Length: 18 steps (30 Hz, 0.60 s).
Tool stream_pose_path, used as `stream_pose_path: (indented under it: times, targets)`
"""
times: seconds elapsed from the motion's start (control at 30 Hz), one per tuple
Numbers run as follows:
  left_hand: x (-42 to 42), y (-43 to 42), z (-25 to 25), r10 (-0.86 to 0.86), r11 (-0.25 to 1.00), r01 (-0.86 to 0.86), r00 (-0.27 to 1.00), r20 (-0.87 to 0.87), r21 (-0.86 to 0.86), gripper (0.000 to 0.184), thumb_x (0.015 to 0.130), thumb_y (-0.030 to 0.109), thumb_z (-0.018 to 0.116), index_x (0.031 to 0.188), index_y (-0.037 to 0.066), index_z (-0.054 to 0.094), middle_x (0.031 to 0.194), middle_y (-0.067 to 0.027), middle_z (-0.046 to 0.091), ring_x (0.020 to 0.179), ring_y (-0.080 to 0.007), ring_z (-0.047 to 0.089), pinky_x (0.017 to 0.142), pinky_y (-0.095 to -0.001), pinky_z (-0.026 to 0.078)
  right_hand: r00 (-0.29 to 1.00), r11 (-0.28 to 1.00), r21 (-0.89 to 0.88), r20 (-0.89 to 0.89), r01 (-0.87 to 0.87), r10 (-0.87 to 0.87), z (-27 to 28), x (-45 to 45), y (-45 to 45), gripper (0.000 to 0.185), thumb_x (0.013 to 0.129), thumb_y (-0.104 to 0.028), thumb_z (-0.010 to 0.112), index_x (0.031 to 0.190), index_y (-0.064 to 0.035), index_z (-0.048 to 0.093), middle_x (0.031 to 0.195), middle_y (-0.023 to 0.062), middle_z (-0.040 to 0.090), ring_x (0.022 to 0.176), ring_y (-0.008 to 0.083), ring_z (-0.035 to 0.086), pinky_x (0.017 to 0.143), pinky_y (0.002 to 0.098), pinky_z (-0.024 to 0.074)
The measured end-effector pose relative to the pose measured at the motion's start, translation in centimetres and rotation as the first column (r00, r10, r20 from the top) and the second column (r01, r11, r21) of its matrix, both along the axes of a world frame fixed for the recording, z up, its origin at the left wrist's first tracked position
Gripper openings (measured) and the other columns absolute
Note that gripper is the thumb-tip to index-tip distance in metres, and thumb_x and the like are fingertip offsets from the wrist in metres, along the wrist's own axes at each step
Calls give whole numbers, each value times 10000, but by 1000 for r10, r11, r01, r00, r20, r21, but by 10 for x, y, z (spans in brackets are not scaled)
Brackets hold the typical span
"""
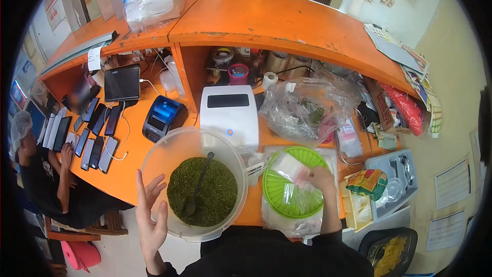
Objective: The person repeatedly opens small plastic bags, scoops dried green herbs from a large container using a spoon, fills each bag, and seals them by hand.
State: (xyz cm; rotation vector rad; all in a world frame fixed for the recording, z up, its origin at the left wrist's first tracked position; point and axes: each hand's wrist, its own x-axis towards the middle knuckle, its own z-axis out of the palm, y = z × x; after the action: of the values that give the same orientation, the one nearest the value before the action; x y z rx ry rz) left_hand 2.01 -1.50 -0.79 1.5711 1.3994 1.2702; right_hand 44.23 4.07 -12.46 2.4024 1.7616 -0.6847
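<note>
Head view: in the lower right of centre, my right hand (322,178) is reaching over a round lime-green ribbed plastic lid or tray (277,202), its fingers bending at the pinkish end of a clear plastic packet (286,166). Whether they are gripping it or only touching it, I cannot tell. My left hand (151,220) is hovering empty at the lower left, fingers spreading wide beside the translucent tub (157,161).

The packet is lying across the upper part of the lime-green disc. I am judging it to be light, limp and slippery, prone to sliding and creasing, so I am favouring a thumb-and-finger pinch on one edge over a squeeze at its middle. The ribs underneath are probably helping my fingertips get beneath the film.

At the centre left, the tub is holding a bed of finely chopped green flakes (215,208), looking dry and crumbly. I am guessing the filled tub to be heavy and slightly flexible, asking for both hands on opposite sides of the rim. A dark long-handled spoon (189,207) is resting on the flakes, its slim handle rising toward the far wall and offering the natural hold.

Above centre, a boxy, smooth white machine (229,123) is standing beside a crumpled, glossy plastic bag (287,107) on the orange counter (123,174).
</note>
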Motion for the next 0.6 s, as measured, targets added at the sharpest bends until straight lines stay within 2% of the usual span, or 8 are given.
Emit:
stream_pose_path:
  times: [0.03, 0.13, 0.23, 0.27, 0.33, 0.5, 0.57, 0.6]
  targets:
    - [-2, 0, -1, -2, 1000, 3, 1000, 10, -14, 674, 874, 38, 465, 1447, 46, 110, 1239, -207, 495, 1112, -287, 523, 971, -363, 366, 995, 996, -75, -82, 52, -58, 4, 1, -14, 344, 676, -332, 713, 858, -45, 659, 770, 149, 645, 759, 314, 627, 650, 385, 493]
    - [0, 3, -6, -31, 998, 33, 999, 28, -47, 646, 870, 38, 469, 1437, 36, 160, 1239, -198, 492, 1109, -275, 520, 974, -361, 364, 956, 968, 241, -294, 70, 4, -21, -14, -51, 316, 660, -307, 724, 809, -39, 644, 750, 149, 633, 721, 317, 618, 627, 399, 478]
    - [7, 9, -8, -78, 995, 79, 997, 19, -55, 623, 844, 8, 487, 1413, 15, 233, 1231, -195, 499, 1102, -268, 525, 975, -360, 366, 995, 897, 437, -89, 72, -36, -43, -43, -57, 270, 678, -264, 717, 797, -36, 635, 738, 139, 622, 681, 302, 609, 605, 389, 466]
    - [11, 10, -8, -105, 993, 106, 994, 26, -48, 613, 834, -3, 494, 1401, 7, 262, 1226, -195, 503, 1100, -268, 527, 974, -360, 368, 988, 874, 469, -138, 125, -67, -53, -46, -57, 148, 712, -177, 639, 754, -38, 612, 772, 155, 604, 755, 337, 591, 634, 436, 459]
    - [18, 13, -5, -136, 990, 137, 990, 38, -21, 593, 813, -25, 505, 1374, -8, 313, 1211, -192, 517, 1092, -265, 535, 968, -360, 375, 979, 851, 508, -202, 131, -31, -48, -44, -55, 98, 724, -128, 634, 749, -35, 617, 760, 152, 600, 722, 322, 591, 614, 421, 455]
    - [29, 13, 6, -184, 983, 183, 982, 35, 36, 526, 782, -52, 524, 1297, -28, 419, 1158, -174, 563, 1050, -250, 567, 937, -352, 407, 918, 770, 623, -373, 137, 138, 13, -59, -39, 56, 734, -66, 660, 752, -22, 630, 714, 119, 580, 631, 252, 569, 565, 346, 438]
    - [36, 14, 2, -245, 969, 243, 968, 54, 39, 490, 757, -37, 593, 1235, -23, 487, 1124, -150, 586, 990, -221, 595, 881, -317, 448, 893, 748, 649, -409, 141, 187, 51, -80, -28, 71, 729, -59, 679, 759, -16, 631, 696, 101, 569, 599, 229, 548, 553, 315, 428]
    - [41, 17, 1, -299, 952, 298, 954, -6, 75, 500, 751, -5, 634, 1229, -23, 490, 1110, -149, 593, 972, -219, 604, 859, -315, 462, 875, 712, 692, -413, 120, 254, 67, -92, -23, 78, 728, -60, 686, 757, -16, 629, 698, 86, 566, 590, 198, 536, 549, 298, 420]
